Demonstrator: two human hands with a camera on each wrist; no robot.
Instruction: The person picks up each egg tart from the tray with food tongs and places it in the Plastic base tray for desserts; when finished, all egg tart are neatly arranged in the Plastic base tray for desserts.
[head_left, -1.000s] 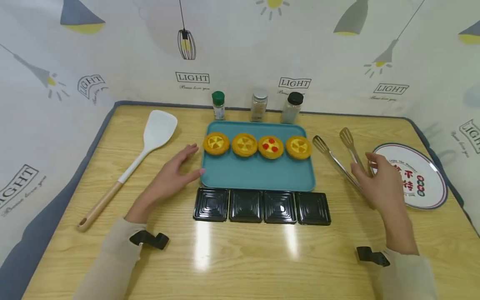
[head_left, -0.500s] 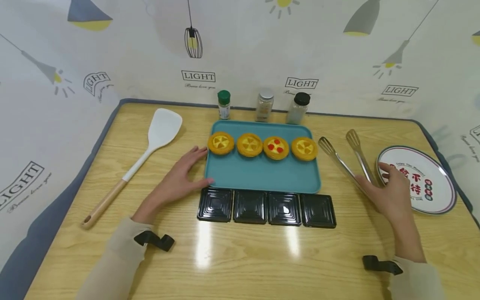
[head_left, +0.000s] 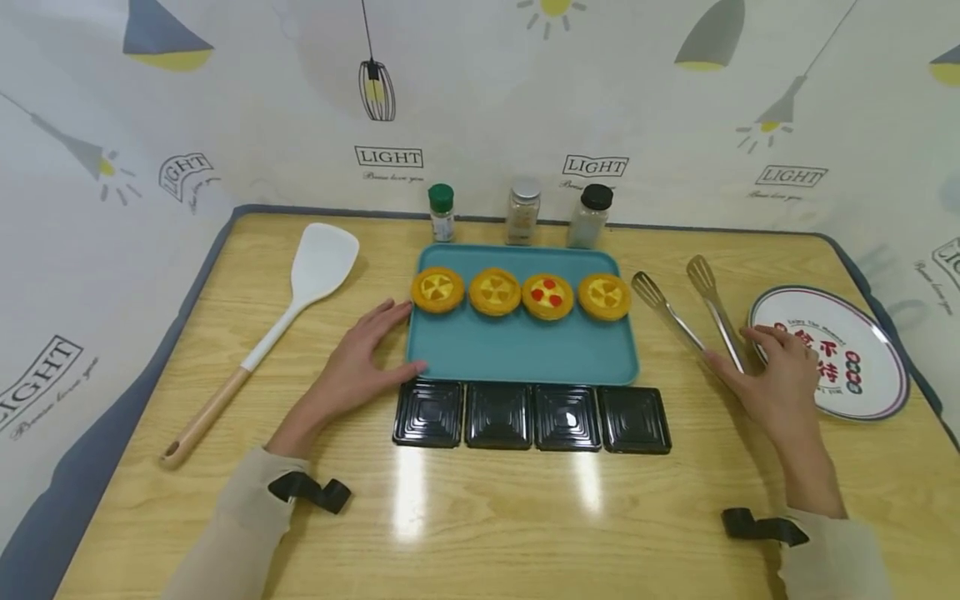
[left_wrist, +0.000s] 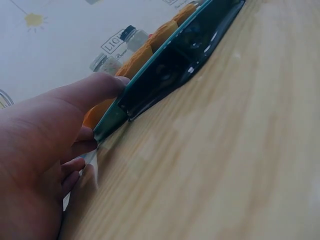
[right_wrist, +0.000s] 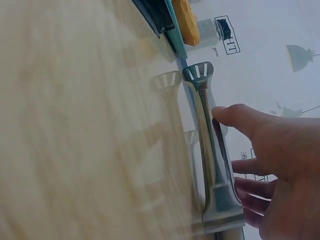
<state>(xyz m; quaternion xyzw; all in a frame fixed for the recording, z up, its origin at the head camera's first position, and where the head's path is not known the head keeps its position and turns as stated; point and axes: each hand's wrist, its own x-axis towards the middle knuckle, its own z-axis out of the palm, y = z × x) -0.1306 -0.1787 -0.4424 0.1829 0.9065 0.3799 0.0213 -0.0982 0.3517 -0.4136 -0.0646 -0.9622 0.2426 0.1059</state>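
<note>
My left hand [head_left: 356,362] rests at the left edge of a teal tray [head_left: 517,354], fingers extended, the thumb on its rim and the others along its side. In the left wrist view the thumb lies over the rim. Several tarts [head_left: 494,292] sit in a row on the tray, one with red topping. My right hand [head_left: 783,379] straddles metal tongs [right_wrist: 212,160], thumb by one arm and the other fingers beyond. The tongs lie spread on the table, their hinged end hidden in the head view. The right fingertips are partly hidden.
Several black square plastic trays [head_left: 498,417] line the tray's near side. Three seasoning bottles [head_left: 522,212] stand behind it. A white spatula [head_left: 318,267] with a wooden handle lies at left. An oval plate [head_left: 873,367] stands at right. Printed cloth [head_left: 285,150] hangs behind.
My left hand has come in closer to the tray, its fingers now at the edge. The right hand has shifted slightly nearer me around the tongs. Tray and tongs look unmoved.
</note>
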